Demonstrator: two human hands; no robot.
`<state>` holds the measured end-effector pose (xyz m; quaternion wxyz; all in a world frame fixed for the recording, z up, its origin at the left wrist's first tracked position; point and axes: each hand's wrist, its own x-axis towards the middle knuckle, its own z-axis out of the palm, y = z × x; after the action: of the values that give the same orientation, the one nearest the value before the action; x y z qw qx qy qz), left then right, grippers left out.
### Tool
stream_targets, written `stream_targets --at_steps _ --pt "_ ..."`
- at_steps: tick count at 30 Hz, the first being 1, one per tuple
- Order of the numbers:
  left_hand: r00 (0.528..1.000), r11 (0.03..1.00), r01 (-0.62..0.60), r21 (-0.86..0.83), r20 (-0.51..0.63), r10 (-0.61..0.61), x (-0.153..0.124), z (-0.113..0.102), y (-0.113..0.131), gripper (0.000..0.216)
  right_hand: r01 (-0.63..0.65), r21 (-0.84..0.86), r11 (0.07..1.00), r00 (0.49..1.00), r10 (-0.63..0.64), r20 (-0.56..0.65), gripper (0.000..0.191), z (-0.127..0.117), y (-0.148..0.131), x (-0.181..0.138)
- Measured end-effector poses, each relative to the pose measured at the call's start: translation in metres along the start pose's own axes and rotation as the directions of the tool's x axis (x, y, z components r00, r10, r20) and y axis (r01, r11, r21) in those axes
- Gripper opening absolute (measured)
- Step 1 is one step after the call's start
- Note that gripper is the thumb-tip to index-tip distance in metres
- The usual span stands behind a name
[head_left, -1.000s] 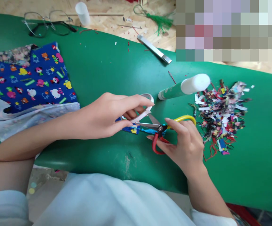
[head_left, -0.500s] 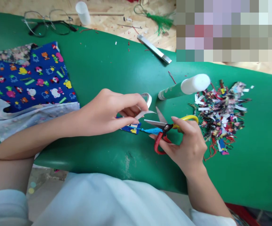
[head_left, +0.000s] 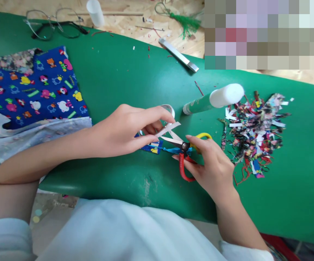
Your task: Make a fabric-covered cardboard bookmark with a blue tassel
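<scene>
My left hand [head_left: 137, 127] pinches a strip of white tape [head_left: 170, 127] between thumb and finger. Behind its fingertips a white tape roll [head_left: 170, 108] shows in part. My right hand [head_left: 213, 163] grips scissors [head_left: 184, 145] with one red and one yellow handle. The blades are parted and lie at the strip, just right of my left fingers. Under both hands, a small blue patterned fabric piece [head_left: 154, 148] lies on the table with a blue tassel [head_left: 170, 149], which the scissors partly cover.
A green glue stick [head_left: 200, 104] with a white cap stands beyond the scissors. To the right lies a pile of colourful scraps [head_left: 257, 134]. Blue patterned fabric [head_left: 29, 90] is at left. Metal tweezers [head_left: 178, 55], eyeglasses [head_left: 55, 25] and a green tassel [head_left: 185, 23] lie farther back.
My right hand has moved the scissors left, bringing the blades up to the tape strip, and their opening has narrowed. The strip's free end points more upward.
</scene>
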<state>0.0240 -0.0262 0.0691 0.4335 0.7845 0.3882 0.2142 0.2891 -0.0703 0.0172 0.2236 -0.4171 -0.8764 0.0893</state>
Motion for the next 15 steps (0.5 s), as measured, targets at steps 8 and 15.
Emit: stream_targets --at_steps 8,15 --pt "0.999 0.999 -0.035 0.041 0.007 0.035 -0.0004 0.0002 -0.0023 0.024 0.0 -0.031 1.0 1.0 0.0 -0.009 0.032 -0.002 -0.0013 -0.0005" --pt "0.999 0.996 -0.036 0.086 0.018 0.034 0.0017 0.0005 -0.0041 0.011 0.028 -0.067 0.997 0.998 -0.031 -0.045 0.033 -0.0001 0.0007 -0.0027"
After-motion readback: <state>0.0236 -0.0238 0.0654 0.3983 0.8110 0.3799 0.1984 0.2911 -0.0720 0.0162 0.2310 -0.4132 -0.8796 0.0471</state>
